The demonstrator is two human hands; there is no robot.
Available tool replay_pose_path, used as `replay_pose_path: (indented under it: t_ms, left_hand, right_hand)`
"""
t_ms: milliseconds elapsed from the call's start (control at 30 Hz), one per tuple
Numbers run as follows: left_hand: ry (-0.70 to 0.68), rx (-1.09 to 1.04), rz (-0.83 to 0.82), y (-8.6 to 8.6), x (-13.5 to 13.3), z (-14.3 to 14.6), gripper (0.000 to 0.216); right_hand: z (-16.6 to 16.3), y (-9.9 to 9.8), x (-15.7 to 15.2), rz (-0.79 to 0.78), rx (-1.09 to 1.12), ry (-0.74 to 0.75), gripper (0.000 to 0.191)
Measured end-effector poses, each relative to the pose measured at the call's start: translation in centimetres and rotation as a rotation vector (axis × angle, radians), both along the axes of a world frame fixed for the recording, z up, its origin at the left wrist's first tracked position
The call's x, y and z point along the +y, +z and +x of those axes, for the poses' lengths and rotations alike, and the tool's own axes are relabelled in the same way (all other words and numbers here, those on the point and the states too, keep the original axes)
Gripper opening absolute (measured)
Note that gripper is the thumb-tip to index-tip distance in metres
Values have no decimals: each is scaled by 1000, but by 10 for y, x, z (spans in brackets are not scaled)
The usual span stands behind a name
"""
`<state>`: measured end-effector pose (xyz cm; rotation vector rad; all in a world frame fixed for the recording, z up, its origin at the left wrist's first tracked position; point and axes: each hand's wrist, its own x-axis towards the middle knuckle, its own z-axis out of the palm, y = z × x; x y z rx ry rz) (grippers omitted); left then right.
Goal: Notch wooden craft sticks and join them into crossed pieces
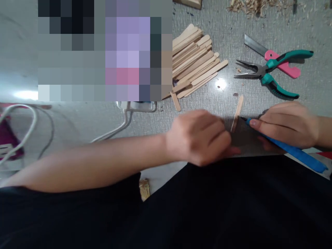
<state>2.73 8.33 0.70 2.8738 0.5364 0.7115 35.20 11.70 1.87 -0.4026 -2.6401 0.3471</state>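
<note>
Grey textured tabletop [150, 126]; its upper-left portion is obscured by a pixelated block, which also cuts off the left end of a pile of wooden sticks [194, 57]. Wood shavings [255, 6] run out of view at the top edge. Left hand [201, 138]: blurred, knuckles up, fingers curled under; cannot tell how tightly they close or whether they hold anything. Right hand [289, 126]: closed around a blue-handled tool [298, 154], its dark tip at the edge of a single stick [237, 114] lying between the hands; contact cannot be confirmed. Pliers [264, 71], jaws apart, partly cover a pink-handled cutter [293, 71].
</note>
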Motion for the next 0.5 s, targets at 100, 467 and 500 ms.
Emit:
replay_pose_path:
  t_ms: [100, 467, 500]
  left_hand:
    - [137, -142, -54, -9, 25, -4, 61]
    - [114, 107, -307, -19, 33, 3, 92]
    - [96, 104, -289, -19, 34, 2, 93]
  right_hand:
    - [3, -2, 5, -30, 3, 78, 23]
    - [0, 5, 10, -147, -33, 203, 35]
    - [-1, 6, 12, -142, -41, 201, 37]
